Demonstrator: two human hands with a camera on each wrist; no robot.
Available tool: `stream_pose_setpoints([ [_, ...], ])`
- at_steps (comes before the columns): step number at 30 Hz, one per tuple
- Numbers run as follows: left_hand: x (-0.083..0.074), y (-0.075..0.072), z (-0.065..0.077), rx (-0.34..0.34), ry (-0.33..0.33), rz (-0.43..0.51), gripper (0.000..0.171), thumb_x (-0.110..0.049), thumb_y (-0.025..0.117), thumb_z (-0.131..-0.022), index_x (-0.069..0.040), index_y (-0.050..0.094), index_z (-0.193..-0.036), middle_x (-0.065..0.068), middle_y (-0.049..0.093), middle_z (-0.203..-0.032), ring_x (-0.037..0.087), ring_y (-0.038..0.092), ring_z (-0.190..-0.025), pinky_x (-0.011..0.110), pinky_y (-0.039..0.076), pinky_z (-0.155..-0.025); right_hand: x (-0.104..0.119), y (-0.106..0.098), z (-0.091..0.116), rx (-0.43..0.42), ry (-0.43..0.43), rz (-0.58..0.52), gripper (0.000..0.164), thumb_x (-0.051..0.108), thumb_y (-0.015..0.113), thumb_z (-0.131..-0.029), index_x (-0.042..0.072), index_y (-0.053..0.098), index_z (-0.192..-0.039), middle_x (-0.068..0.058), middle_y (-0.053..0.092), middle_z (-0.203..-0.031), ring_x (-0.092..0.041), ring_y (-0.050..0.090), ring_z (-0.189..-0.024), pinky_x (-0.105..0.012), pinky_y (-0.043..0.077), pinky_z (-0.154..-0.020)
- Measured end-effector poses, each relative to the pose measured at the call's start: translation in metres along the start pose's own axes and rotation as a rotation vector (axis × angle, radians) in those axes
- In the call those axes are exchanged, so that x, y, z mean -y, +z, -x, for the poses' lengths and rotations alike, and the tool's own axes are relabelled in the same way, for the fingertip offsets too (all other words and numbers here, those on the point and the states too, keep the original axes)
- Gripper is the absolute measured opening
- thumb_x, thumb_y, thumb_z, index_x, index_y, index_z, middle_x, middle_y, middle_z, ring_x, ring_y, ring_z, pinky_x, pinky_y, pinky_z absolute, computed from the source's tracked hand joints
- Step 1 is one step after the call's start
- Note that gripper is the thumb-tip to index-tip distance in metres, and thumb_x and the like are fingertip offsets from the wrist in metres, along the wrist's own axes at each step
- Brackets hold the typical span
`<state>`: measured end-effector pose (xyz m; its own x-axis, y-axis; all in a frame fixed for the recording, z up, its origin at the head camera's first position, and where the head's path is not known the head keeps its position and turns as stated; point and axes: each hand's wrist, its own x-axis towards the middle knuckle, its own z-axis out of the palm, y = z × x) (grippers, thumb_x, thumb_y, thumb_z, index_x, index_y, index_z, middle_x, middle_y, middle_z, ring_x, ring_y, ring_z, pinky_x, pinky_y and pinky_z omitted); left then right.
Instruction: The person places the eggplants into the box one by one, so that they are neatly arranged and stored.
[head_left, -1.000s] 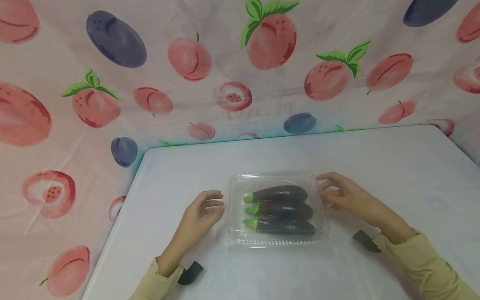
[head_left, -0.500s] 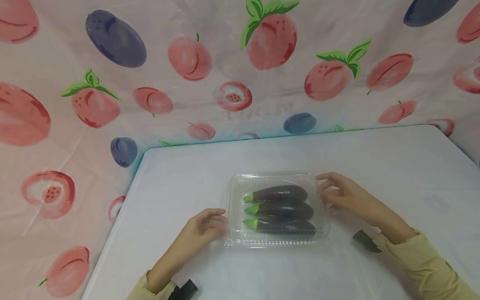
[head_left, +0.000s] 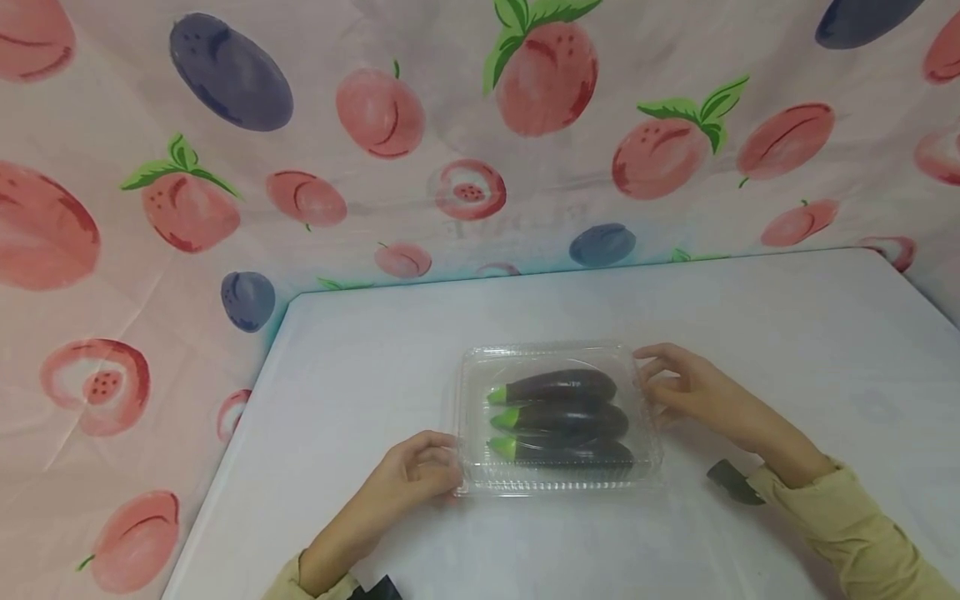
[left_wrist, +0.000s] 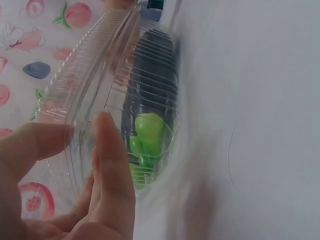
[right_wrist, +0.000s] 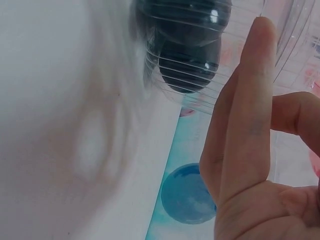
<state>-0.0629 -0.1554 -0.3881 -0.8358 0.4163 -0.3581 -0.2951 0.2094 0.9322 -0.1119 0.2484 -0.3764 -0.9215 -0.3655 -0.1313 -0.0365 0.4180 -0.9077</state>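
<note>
A clear plastic clamshell container (head_left: 555,483), its lid down, lies on the white table. Inside, three dark purple eggplants (head_left: 566,418) with green stem ends lie side by side. At the container's near left corner, my left hand (head_left: 411,473) pinches the rim. The left wrist view has its thumb and a finger (left_wrist: 111,165) on either side of that rim. My right hand (head_left: 693,387) touches the far part of the right edge. In the right wrist view, a straight finger (right_wrist: 250,105) lies along the clear side wall, and the thumb tip is hidden behind it.
The white table (head_left: 390,342) extends around the container. Behind it and to the left hangs a pale cloth (head_left: 315,50) printed with peaches and plums. Dark objects, partly covered by the sleeves, show at both wrists (head_left: 735,482).
My left hand has moved from beside the container toward its near left corner and now pinches the rim there. The right hand and the container stay practically in place.
</note>
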Motion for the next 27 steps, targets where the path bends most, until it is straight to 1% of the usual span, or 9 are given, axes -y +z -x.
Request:
stream_pose_setpoints([
  [6,0.0022,0.0005,0.0008,0.009,0.004,0.017,0.051,-0.018,0.069,-0.093,0.005,0.047,-0.133,0.006,0.066,-0.102,0.017,0.069,-0.082,0.029,0.057,-0.082,0.0004,-0.0001,0.0009,0.003,-0.017,-0.001,0.05,0.003,0.055,-0.096,-0.006,0.037,-0.142,-0.026,0.057,-0.118,-0.007,0.065,-0.094,-0.032,0.061,-0.071],
  [13,0.0037,0.002,0.0017,-0.005,0.017,0.032,0.05,-0.017,0.069,-0.092,0.006,0.047,-0.132,0.004,0.067,-0.098,0.017,0.071,-0.08,0.028,0.057,-0.084,-0.0006,0.0002,0.0003,0.002,-0.02,0.0,0.049,0.004,0.055,-0.097,-0.005,0.038,-0.142,-0.025,0.058,-0.119,-0.004,0.064,-0.095,-0.032,0.061,-0.071],
  [17,0.0037,0.0031,0.0016,-0.011,0.011,0.05,0.051,-0.016,0.069,-0.092,0.006,0.047,-0.132,0.005,0.068,-0.098,0.018,0.072,-0.08,0.028,0.057,-0.084,0.0002,0.0005,0.0003,-0.006,-0.012,0.009,0.047,0.006,0.054,-0.098,-0.005,0.039,-0.141,-0.026,0.058,-0.121,-0.004,0.064,-0.097,-0.031,0.061,-0.073],
  [19,0.0035,0.0037,0.0015,-0.009,0.009,0.058,0.051,-0.016,0.069,-0.093,0.006,0.046,-0.132,0.006,0.069,-0.099,0.018,0.072,-0.08,0.028,0.058,-0.084,0.0007,0.0004,0.001,-0.009,-0.008,0.027,0.046,0.008,0.055,-0.098,-0.006,0.04,-0.14,-0.026,0.059,-0.122,-0.009,0.065,-0.1,-0.03,0.06,-0.076],
  [22,0.0034,0.0046,0.0012,-0.007,0.013,0.069,0.051,-0.015,0.069,-0.092,0.007,0.045,-0.132,0.008,0.069,-0.099,0.018,0.072,-0.081,0.029,0.058,-0.084,0.0009,-0.0006,0.0029,-0.012,-0.001,0.086,0.047,0.011,0.056,-0.099,-0.007,0.04,-0.14,-0.025,0.06,-0.123,-0.022,0.065,-0.106,-0.03,0.059,-0.081],
  [23,0.0034,0.0049,0.0011,-0.005,0.015,0.073,0.051,-0.015,0.069,-0.092,0.008,0.045,-0.132,0.008,0.068,-0.099,0.018,0.072,-0.081,0.029,0.058,-0.084,0.001,-0.001,0.0038,-0.015,0.005,0.115,0.048,0.013,0.057,-0.099,-0.006,0.041,-0.14,-0.023,0.061,-0.123,-0.026,0.065,-0.108,-0.031,0.058,-0.084],
  [24,0.0033,0.0054,0.0009,-0.005,0.018,0.074,0.051,-0.014,0.069,-0.092,0.008,0.045,-0.131,0.008,0.068,-0.099,0.018,0.072,-0.08,0.029,0.058,-0.084,0.0011,-0.0014,0.0049,-0.014,0.01,0.14,0.048,0.015,0.058,-0.1,-0.006,0.041,-0.14,-0.022,0.062,-0.123,-0.03,0.064,-0.109,-0.035,0.058,-0.086],
  [25,0.0031,0.0058,0.0009,-0.004,0.02,0.077,0.051,-0.014,0.07,-0.092,0.008,0.046,-0.131,0.008,0.068,-0.098,0.017,0.072,-0.08,0.029,0.058,-0.084,0.0012,-0.0019,0.0064,-0.01,0.014,0.156,0.049,0.016,0.058,-0.1,-0.005,0.041,-0.141,-0.021,0.062,-0.123,-0.031,0.064,-0.11,-0.034,0.058,-0.086],
  [27,0.0031,0.0062,0.0007,-0.004,0.027,0.078,0.05,-0.014,0.07,-0.092,0.008,0.046,-0.13,0.007,0.068,-0.097,0.017,0.072,-0.08,0.028,0.059,-0.084,0.0016,-0.0025,0.0098,-0.001,0.017,0.178,0.05,0.018,0.058,-0.1,-0.004,0.041,-0.141,-0.02,0.063,-0.123,-0.033,0.063,-0.111,-0.039,0.057,-0.088],
])
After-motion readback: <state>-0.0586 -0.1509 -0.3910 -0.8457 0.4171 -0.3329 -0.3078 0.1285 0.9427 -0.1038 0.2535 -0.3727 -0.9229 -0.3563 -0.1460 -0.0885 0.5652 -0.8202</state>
